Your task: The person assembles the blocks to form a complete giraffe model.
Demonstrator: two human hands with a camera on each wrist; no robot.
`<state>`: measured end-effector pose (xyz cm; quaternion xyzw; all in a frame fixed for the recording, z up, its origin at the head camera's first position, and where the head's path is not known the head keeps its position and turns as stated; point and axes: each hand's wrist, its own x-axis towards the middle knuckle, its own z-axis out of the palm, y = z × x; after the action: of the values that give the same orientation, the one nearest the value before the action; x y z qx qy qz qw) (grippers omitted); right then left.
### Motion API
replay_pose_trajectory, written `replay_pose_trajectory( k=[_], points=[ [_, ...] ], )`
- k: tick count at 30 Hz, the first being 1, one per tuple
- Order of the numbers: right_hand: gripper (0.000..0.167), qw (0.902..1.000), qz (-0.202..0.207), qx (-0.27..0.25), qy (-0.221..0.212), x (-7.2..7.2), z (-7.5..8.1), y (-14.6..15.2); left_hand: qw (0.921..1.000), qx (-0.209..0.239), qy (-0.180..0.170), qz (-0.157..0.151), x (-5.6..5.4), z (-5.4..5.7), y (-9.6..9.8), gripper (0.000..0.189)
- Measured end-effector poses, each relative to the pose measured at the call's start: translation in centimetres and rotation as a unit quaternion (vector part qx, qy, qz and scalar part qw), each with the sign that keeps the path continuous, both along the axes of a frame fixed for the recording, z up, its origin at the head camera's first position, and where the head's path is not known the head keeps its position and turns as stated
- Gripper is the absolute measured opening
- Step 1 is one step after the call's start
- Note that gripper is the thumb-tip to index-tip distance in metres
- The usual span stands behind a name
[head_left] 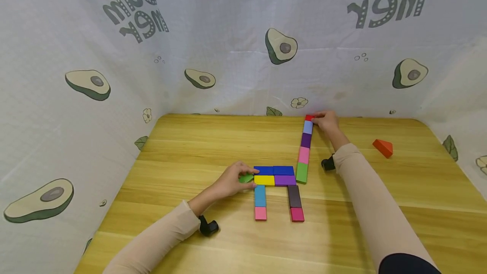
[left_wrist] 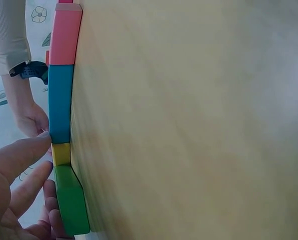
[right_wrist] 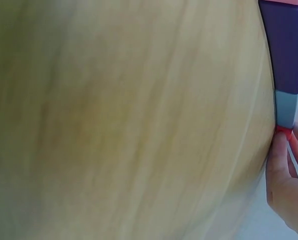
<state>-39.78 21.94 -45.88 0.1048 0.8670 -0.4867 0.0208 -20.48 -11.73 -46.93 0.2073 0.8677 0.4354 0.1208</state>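
Note:
Flat coloured blocks lie joined on the table. My left hand (head_left: pixel 230 180) curls round a green block (head_left: pixel 246 178) at the left end. Its thumb and index fingertips reach the yellow block (head_left: pixel 264 180) and the left blue block (head_left: pixel 263 170). A purple block (head_left: pixel 284 180) continues the yellow row. Up the right side runs a column: green block (head_left: pixel 302 173), pink block (head_left: pixel 304 154), dark purple block (head_left: pixel 306 140), light blue block (head_left: pixel 307 127). At its far end my right hand (head_left: pixel 328 122) pinches a small red block (head_left: pixel 308 117), mostly hidden by fingers in the right wrist view.
Two legs extend toward me: a teal block (head_left: pixel 260 196) with a pink block (head_left: pixel 260 213), and a dark grey block (head_left: pixel 294 196) with a crimson block (head_left: pixel 297 214). A red-orange triangular block (head_left: pixel 383 148) lies alone at the right. Behind the table (head_left: pixel 182 147) hangs an avocado-print cloth (head_left: pixel 228 33).

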Motion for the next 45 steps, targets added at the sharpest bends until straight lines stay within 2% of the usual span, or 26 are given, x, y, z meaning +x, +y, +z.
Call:
replay_pose_trajectory(
  k=[13,22,31,35,39,45],
  points=[
    [0.037,0.9999,0.015,-0.002,0.008,0.1,0.3,0.2,0.9999,-0.006,0.008,-0.002,-0.2,0.0,-0.1,0.036],
    [0.04,0.9968,0.057,0.023,0.052,1.0,1.4,1.5,0.9999,-0.004,0.011,-0.006,-0.3,0.0,-0.1,0.036],
    [0.05,0.9928,0.089,-0.035,0.071,3.5,4.2,4.9,0.9999,-0.005,0.012,-0.004,-0.3,0.1,-0.1,0.036],
    [0.05,0.9895,0.103,-0.049,0.088,4.8,4.8,6.9,0.9999,-0.005,0.015,-0.003,-0.3,0.1,-0.1,0.035],
    [0.046,0.9898,0.096,-0.026,0.102,6.3,4.8,8.8,0.9999,-0.006,0.013,-0.006,-0.2,0.2,0.0,0.035],
    [0.032,0.9928,0.07,0.007,0.097,8.1,4.5,11.6,1.0,-0.004,0.0,-0.001,0.0,0.2,0.0,0.035]
  ],
)
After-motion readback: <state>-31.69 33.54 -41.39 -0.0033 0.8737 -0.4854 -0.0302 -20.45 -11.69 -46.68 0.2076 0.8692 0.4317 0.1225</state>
